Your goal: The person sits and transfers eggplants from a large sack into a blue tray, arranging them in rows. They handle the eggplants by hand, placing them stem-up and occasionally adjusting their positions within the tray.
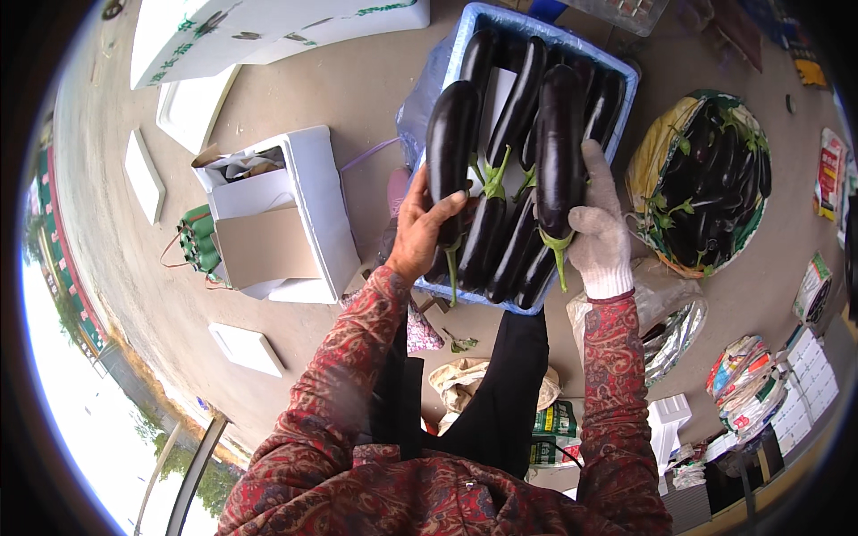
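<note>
A blue plastic-lined crate (pixel 631 100) holds several dark purple eggplants, laid lengthwise with green stems. My bare left hand (pixel 429 224) holds a glossy eggplant (pixel 452 137) above the crate's left side, thumb across its stem end. My right hand (pixel 600 221), in a pale knit glove, grips another large eggplant (pixel 560 144) along its right side, its green stem pointing towards me. Between them, more eggplants (pixel 516 100) lie in the crate, with a white piece (pixel 501 94) showing under them. The fingertips behind both held eggplants are partly hidden.
A round sack of eggplants (pixel 714 181) stands to the right, above a clear plastic bag (pixel 627 288). On the left are an open white box (pixel 328 208), foam lids (pixel 247 348) and a large foam box (pixel 281 30). Part of a pink shoe (pixel 397 191) shows beside the crate.
</note>
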Tool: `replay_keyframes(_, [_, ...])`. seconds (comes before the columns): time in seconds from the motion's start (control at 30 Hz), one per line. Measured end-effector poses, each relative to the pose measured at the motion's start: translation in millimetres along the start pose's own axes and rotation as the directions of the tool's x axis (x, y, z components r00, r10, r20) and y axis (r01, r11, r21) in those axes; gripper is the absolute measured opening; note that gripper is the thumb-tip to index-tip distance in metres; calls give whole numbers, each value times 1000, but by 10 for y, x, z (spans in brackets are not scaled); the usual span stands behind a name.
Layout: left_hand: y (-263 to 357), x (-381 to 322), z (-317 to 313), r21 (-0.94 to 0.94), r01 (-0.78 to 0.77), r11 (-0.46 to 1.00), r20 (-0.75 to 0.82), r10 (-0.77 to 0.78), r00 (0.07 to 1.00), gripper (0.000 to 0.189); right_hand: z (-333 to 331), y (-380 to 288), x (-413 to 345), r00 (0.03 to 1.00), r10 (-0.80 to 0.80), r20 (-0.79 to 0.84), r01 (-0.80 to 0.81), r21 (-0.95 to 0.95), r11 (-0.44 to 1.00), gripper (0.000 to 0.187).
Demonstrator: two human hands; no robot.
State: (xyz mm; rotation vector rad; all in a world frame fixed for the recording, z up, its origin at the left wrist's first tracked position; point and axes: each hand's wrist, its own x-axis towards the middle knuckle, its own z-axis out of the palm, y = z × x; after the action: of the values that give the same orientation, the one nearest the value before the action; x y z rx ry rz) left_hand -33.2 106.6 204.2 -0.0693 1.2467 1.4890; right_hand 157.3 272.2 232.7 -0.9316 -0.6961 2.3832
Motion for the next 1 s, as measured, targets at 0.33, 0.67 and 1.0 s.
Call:
replay_keyframes(0.33, [-893,403,534,604,-158,781,68,147,987,88,-337,674,-280,901,-93,-425,55,-99,994,89])
replay_keyframes(0.67, [-1000,404,537,972,-164,165,111,291,950,91,-748,693,-501,880,-68,-471,-169,-444,880,72])
replay_keyframes(1.0, [-523,24,-593,986,-8,164,-67,444,894,96,-1067,5,-1171,501,-260,-825,115,-234,965,62])
